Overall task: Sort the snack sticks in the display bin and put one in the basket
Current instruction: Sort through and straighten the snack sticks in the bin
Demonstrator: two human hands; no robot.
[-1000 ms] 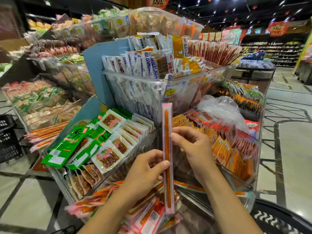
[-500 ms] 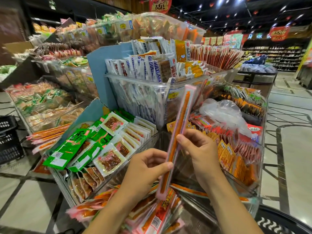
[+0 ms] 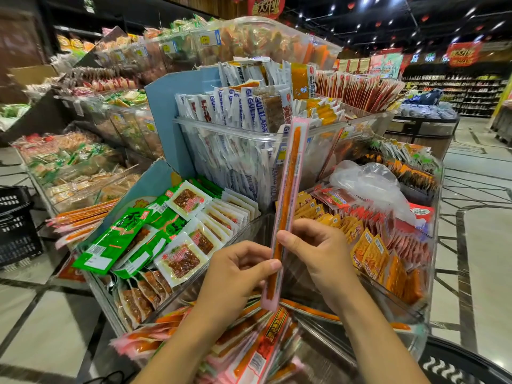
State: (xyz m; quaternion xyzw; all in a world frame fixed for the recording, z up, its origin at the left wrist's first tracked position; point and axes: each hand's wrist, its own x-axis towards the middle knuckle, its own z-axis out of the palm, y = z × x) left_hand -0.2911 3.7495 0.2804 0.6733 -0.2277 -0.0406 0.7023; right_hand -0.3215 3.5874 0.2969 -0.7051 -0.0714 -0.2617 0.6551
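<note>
One long pink-wrapped orange snack stick (image 3: pixel 288 200) is held nearly upright by two hands.
It is pinched low down by the left hand (image 3: pixel 235 273) and a little higher by the right hand (image 3: pixel 318 253), above a heap of similar sticks (image 3: pixel 243 345), too many to be counted.

Pale glossy floor tiles (image 3: pixel 487 273) crossed by dark inlaid bands spread to the right of the fingers (image 3: pixel 313 227) and also lay below them to the left. Far above the fingers, a dark ceiling (image 3: pixel 388 20) carried small bright spotlights (image 3: pixel 365 0) and red hanging banners (image 3: pixel 462 53). Beyond the fingers, to the upper right, stood long stocked shelving aisles (image 3: pixel 471 92) and a round dark wooden display stand (image 3: pixel 424 131).
</note>
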